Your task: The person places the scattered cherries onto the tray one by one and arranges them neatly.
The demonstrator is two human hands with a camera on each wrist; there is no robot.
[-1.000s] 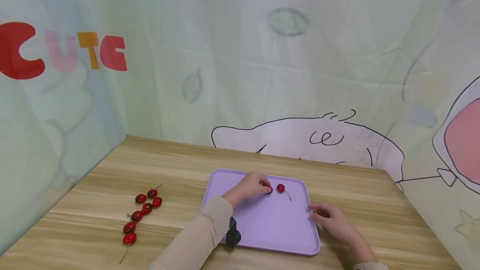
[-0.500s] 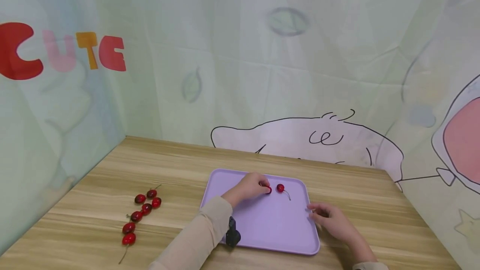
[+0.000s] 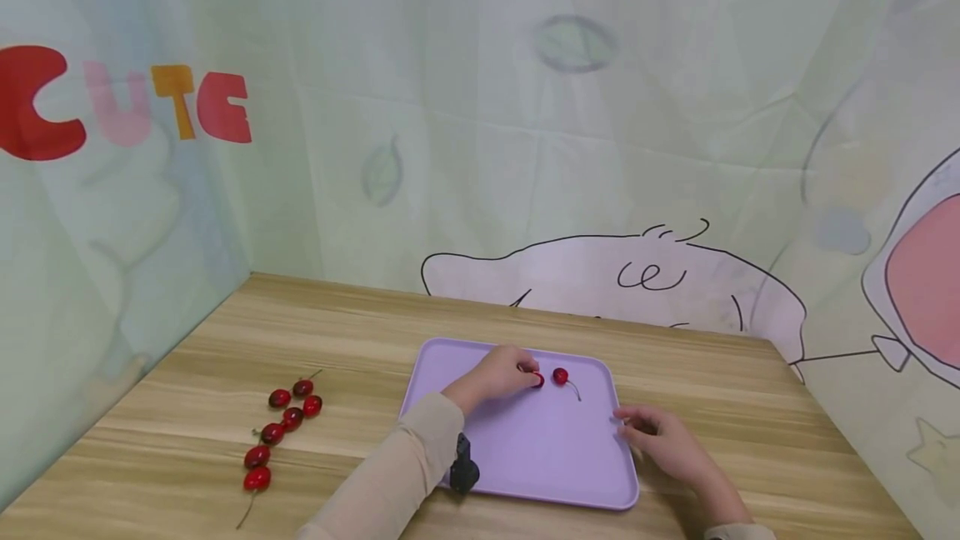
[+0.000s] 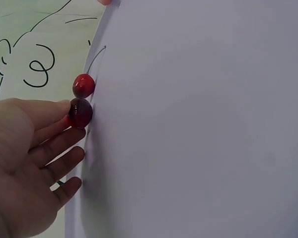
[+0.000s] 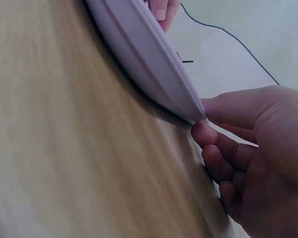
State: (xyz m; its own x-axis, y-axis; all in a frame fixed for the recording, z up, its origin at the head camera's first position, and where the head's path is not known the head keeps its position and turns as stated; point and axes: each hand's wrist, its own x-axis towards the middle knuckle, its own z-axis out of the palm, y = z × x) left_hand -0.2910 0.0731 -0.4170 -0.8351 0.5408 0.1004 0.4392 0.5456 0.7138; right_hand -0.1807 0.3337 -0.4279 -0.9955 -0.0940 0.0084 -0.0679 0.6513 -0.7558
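Where the left hand (image 3: 495, 375) reaches over the far part of the lilac tray (image 3: 525, 457), its thumb and fingertips pinch a dark red cherry (image 4: 80, 112) that sits on the tray surface. A second cherry (image 3: 560, 376), stem trailing toward the near side, lies just beside the pinched one; in the left wrist view the two appear to touch. The right hand (image 3: 663, 440) rests at the tray's right rim, thumb above and curled fingers (image 5: 216, 136) below the edge, gripping it against the wooden bench (image 3: 225, 357). Well apart to the left, a loose string of seven red cherries (image 3: 281, 427) lies on the bench. A small black object (image 3: 465, 467) stands at the tray's near edge by the beige sleeve (image 3: 390, 482).
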